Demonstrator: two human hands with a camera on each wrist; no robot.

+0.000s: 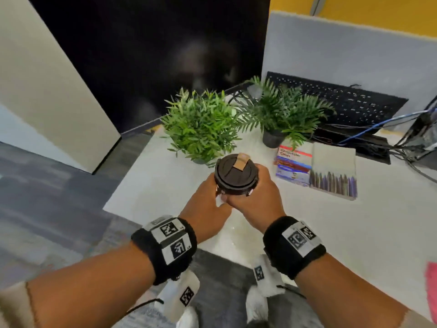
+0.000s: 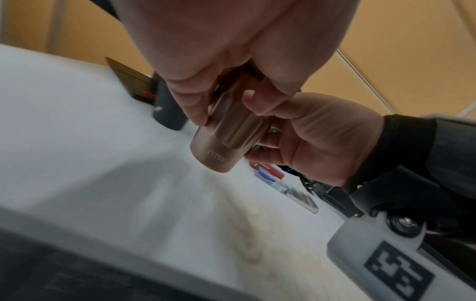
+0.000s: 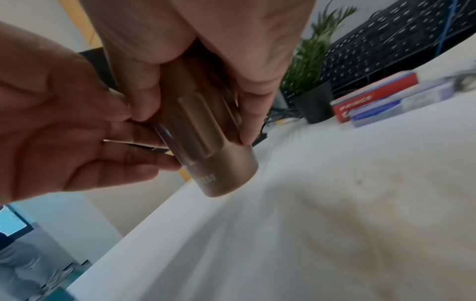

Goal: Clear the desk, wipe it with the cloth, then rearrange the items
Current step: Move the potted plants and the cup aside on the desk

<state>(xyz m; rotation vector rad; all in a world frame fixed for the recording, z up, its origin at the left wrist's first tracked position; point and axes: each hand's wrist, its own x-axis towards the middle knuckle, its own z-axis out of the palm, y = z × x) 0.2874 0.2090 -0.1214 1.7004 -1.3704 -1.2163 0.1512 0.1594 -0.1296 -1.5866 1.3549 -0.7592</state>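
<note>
A rose-gold tumbler [image 1: 236, 176] with a dark lid is held upright between both hands, its base just clear of the white desk [image 1: 319, 233] near the front left corner. My left hand [image 1: 212, 197] curls round its left side, thumb and fingers on the ribbed body [image 2: 226, 140]. From the right, my right hand [image 1: 253, 192] wraps the same body [image 3: 219, 163]. A pink cloth [image 1: 431, 292] shows at the right edge of the head view.
Two potted green plants [image 1: 201, 129] [image 1: 281, 114] stand behind the tumbler. A stack of boxes [image 1: 293, 166] and a flat pencil case [image 1: 333, 174] lie to the right. A black keyboard [image 1: 343, 100] leans on the grey partition above cables [image 1: 378, 124]. A dark monitor [image 1: 153, 55] fills the back.
</note>
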